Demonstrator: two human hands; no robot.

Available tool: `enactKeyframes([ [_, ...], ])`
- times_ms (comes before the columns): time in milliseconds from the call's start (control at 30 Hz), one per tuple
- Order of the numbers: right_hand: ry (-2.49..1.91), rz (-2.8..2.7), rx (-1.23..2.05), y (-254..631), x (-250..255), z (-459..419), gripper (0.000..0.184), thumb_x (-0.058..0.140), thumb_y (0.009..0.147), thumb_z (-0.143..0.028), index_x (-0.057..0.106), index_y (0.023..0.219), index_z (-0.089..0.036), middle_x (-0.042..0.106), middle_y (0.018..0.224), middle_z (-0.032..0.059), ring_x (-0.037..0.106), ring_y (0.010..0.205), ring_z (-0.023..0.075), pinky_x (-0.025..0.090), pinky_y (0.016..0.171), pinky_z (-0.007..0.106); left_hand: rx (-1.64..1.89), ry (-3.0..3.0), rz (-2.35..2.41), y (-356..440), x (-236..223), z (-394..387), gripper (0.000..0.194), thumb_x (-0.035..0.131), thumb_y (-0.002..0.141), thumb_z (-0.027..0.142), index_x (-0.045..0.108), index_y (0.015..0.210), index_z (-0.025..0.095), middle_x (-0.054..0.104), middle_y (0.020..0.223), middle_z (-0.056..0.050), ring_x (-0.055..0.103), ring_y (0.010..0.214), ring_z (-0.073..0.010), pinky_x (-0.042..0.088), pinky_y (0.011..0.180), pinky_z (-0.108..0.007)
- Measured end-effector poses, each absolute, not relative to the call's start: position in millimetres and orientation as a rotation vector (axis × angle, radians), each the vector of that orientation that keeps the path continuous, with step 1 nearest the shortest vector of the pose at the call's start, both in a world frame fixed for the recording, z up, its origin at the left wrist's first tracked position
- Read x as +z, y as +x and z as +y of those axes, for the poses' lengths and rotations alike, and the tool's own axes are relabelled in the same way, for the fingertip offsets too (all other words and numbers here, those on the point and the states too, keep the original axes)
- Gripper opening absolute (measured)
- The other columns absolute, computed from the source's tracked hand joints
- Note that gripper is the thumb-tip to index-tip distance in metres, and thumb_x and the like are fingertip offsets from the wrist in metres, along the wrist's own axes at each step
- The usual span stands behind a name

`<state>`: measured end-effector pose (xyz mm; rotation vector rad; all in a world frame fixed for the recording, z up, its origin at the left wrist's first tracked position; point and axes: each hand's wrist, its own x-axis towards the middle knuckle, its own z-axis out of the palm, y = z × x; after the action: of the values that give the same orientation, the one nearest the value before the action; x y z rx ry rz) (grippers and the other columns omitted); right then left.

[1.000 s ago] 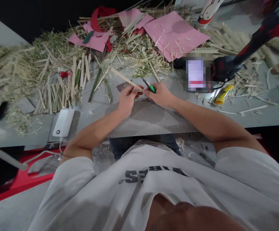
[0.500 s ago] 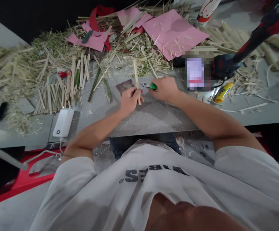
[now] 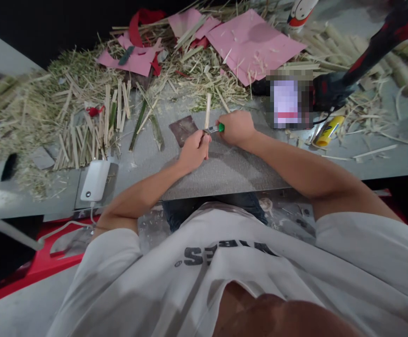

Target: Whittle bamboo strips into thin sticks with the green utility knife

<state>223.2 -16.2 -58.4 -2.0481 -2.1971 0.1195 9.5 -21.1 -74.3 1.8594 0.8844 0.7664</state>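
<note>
My left hand (image 3: 194, 152) is closed around the lower part of a pale bamboo strip (image 3: 208, 108), which points away from me. My right hand (image 3: 238, 128) grips a green-handled utility knife (image 3: 221, 127). Its metal blade end reaches left to the strip, close by my left thumb; whether it cuts into the strip is too small to tell. Just beyond my left hand lies a dark brown square sheet (image 3: 182, 130), like sandpaper, on the grey tabletop (image 3: 225, 173).
Cut bamboo sticks (image 3: 75, 140) and a white power bank (image 3: 95, 180) with a cable lie left. Shavings (image 3: 80, 70) and pink paper (image 3: 255, 44) spread across the back. To the right are a blurred-out device (image 3: 286, 103), a yellow glue tube (image 3: 330, 131) and a black-red arm (image 3: 372, 51).
The knife has come left from beside the strip to meet it. My left hand has shifted slightly right, and the strip now leans the other way.
</note>
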Motion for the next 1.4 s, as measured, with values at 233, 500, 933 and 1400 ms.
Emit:
enactKeyframes([
  [233,-2.061,-2.126,0.076,224.2,-53.7,-14.2,0.033,0.075,0.096,-0.027,0.090,0.124,-0.018,0.086,0.116,0.0182,0.077,0.104,0.0355,0.045,0.082,0.039,0.676,1.816,0.920,11.0,-70.4,-25.8,0.025,0.047,0.118,0.026,0.054,0.093,0.026,0.060,0.050,0.006,0.057,0.048,-0.0135,0.046,0.059,-0.028],
  [500,-2.046,-2.035,0.074,222.5,-48.2,-1.1,0.031,0.079,0.094,-0.023,0.091,0.122,-0.016,0.085,0.114,0.0193,0.074,0.099,0.0337,0.044,0.083,0.039,0.729,1.613,0.940,13.5,-62.5,-24.9,0.031,0.045,0.119,0.020,0.052,0.090,0.026,0.053,0.045,0.010,0.051,0.040,-0.0107,0.056,0.060,-0.025],
  [933,-2.240,-1.748,0.002,275.7,-41.0,6.4,0.034,0.069,0.109,-0.030,0.084,0.122,-0.002,0.080,0.121,0.0319,0.067,0.100,0.0300,0.030,0.082,0.043,0.750,1.463,0.864,19.7,-77.0,-29.7,0.026,0.043,0.122,0.032,0.058,0.102,0.023,0.064,0.054,0.007,0.053,0.042,-0.0107,0.046,0.047,-0.023],
  [1400,-2.069,-2.356,0.041,211.0,-44.6,-26.7,0.037,0.069,0.107,-0.048,0.085,0.120,-0.017,0.084,0.115,0.0176,0.074,0.099,0.0326,0.039,0.077,0.037,0.788,1.482,1.000,24.1,-76.6,-25.7,0.022,0.046,0.117,0.016,0.056,0.099,0.023,0.068,0.054,0.007,0.062,0.042,-0.0102,0.050,0.048,-0.021],
])
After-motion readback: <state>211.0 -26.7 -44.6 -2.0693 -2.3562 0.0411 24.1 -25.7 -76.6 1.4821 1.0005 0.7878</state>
